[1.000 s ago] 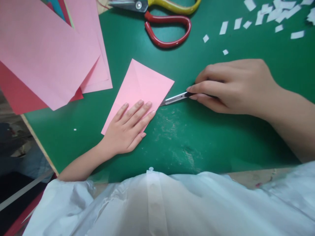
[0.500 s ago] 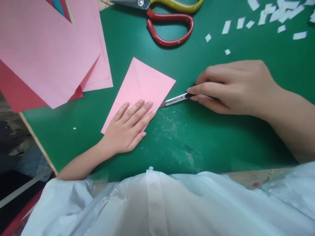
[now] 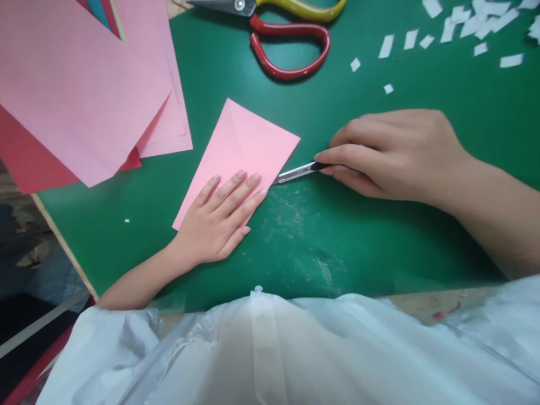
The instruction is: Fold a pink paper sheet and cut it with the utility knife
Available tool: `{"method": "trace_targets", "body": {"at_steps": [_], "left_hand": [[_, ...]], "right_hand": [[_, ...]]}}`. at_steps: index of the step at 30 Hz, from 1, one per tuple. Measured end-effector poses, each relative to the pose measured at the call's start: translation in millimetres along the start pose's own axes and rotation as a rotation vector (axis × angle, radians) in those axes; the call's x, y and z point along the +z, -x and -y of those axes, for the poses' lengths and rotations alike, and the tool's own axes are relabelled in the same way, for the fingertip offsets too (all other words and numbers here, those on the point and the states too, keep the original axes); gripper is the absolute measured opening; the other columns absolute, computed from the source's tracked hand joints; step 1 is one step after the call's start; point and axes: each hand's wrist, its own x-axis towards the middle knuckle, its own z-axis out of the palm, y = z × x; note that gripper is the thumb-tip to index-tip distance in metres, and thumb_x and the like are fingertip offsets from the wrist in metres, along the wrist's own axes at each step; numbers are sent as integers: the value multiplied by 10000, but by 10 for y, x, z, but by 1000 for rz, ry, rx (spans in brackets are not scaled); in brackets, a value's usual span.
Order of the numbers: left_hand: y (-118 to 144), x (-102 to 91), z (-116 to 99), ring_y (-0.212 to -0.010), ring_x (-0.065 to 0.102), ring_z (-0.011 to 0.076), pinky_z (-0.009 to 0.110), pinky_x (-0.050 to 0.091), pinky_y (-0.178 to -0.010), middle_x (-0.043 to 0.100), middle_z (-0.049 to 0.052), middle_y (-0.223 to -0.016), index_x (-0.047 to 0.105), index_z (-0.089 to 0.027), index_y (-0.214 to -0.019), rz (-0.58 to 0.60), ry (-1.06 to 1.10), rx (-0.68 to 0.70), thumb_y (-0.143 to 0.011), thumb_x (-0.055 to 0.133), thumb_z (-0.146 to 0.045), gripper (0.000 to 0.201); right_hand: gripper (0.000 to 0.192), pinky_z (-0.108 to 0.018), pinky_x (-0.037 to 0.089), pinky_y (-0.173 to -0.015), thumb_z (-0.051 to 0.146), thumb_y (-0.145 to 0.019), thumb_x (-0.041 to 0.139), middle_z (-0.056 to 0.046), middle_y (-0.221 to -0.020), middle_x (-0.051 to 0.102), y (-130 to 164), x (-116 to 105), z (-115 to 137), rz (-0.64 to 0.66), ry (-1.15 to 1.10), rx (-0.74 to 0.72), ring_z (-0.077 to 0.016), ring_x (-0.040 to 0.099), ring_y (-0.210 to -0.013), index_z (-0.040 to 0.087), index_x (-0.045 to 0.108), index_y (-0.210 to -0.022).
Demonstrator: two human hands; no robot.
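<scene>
A folded piece of pink paper [image 3: 248, 140] lies tilted on the green table top [image 3: 371, 242]. My left hand [image 3: 219, 219] rests flat on its lower part, fingers stretched out and pressing it down. My right hand [image 3: 392, 152] is closed in a pinch around the dark handle of a craft knife [image 3: 297, 172]. The knife points left, and its tip goes under the right edge of the paper, close to my left fingertips. How far the blade reaches inside is hidden by the paper.
Scissors [image 3: 291, 50] with one red and one yellow handle lie at the top. Pink sheets [image 3: 84, 84] overlap a red sheet [image 3: 37, 157] at the upper left. Several small white paper scraps [image 3: 476, 25] are scattered at the upper right. The table's wooden edge [image 3: 63, 242] runs along the left.
My right hand has moved slightly left, and the knife has slid a little further under the paper's edge. My left hand and the paper stay in place.
</scene>
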Motion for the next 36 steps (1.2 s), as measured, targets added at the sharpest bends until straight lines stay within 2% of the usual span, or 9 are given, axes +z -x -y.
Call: {"method": "trace_targets", "body": {"at_steps": [5, 13, 18, 22, 26, 28, 31, 33, 36], "left_hand": [[-9, 3, 2, -1558, 249, 243, 427, 127, -1302, 272, -22, -1669, 92, -315, -1635, 1, 55, -15, -1031, 327, -451, 662], [-10, -4, 4, -1558, 249, 239, 421, 106, -1301, 275, -3, -1667, 90, -292, -1638, -6, 26, 3, -1032, 326, -445, 668], [-16, -11, -8, -1565, 228, 224, 418, 93, -1301, 273, 7, -1667, 99, -269, -1639, -2, 2, 10, -1037, 308, -434, 658], [-15, -15, -9, -1574, 196, 227, 411, 61, -1306, 282, 44, -1665, 148, -221, -1635, -10, 9, 22, -1039, 311, -414, 647], [-10, -3, 4, -1563, 234, 230, 419, 92, -1302, 280, -5, -1667, 101, -293, -1637, 9, 55, -6, -1040, 288, -470, 651], [-9, 1, 6, -1563, 234, 225, 429, 104, -1297, 266, -15, -1671, 65, -306, -1637, 20, 46, -10, -1044, 256, -489, 649], [-11, -5, -5, -1576, 183, 229, 426, 96, -1296, 248, 45, -1678, 75, -224, -1641, -1, 10, 10, -1052, 230, -477, 659], [-14, -14, -18, -1585, 138, 247, 432, 97, -1294, 218, 101, -1683, 103, -158, -1636, -5, -6, 10, -1055, 236, -458, 667], [-21, -27, -36, -1587, 114, 268, 443, 104, -1291, 191, 132, -1686, 131, -131, -1629, 1, -3, -6, -1058, 240, -445, 661]], "right_hand": [[411, -297, 393, -549, 386, -1091, 362, -25, -937, 669, -5, -4, 20, -30, -12, -5, -141, 618, -761, 156, 688, -991], [568, -282, 353, -543, 454, -1098, 256, 5, -914, 663, 18, -13, -12, 70, -57, 54, -114, 596, -737, 204, 739, -932], [566, -276, 349, -523, 444, -1096, 269, 4, -903, 663, 4, 7, 1, 29, -42, 34, -109, 597, -714, 205, 753, -929], [556, -283, 407, -593, 484, -1091, 273, 17, -950, 665, 25, 11, -2, 103, -92, 75, -113, 617, -767, 234, 753, -965], [547, -304, 451, -680, 537, -1081, 291, 11, -981, 677, 67, 5, -33, 131, -177, 119, -139, 628, -840, 250, 750, -1007], [528, -304, 459, -692, 546, -1077, 308, 10, -990, 681, 78, 5, -41, 124, -198, 131, -146, 632, -854, 259, 750, -1029], [483, -296, 448, -657, 525, -1073, 348, 10, -975, 685, 73, 9, -44, 97, -188, 122, -141, 630, -822, 260, 750, -1028], [461, -288, 417, -602, 492, -1074, 364, 8, -948, 683, 59, 12, -41, 51, -154, 81, -133, 621, -776, 242, 747, -1015], [426, -284, 382, -549, 415, -1077, 385, -9, -909, 671, 33, 11, -24, -49, -90, -9, -124, 603, -717, 187, 733, -987]]}}
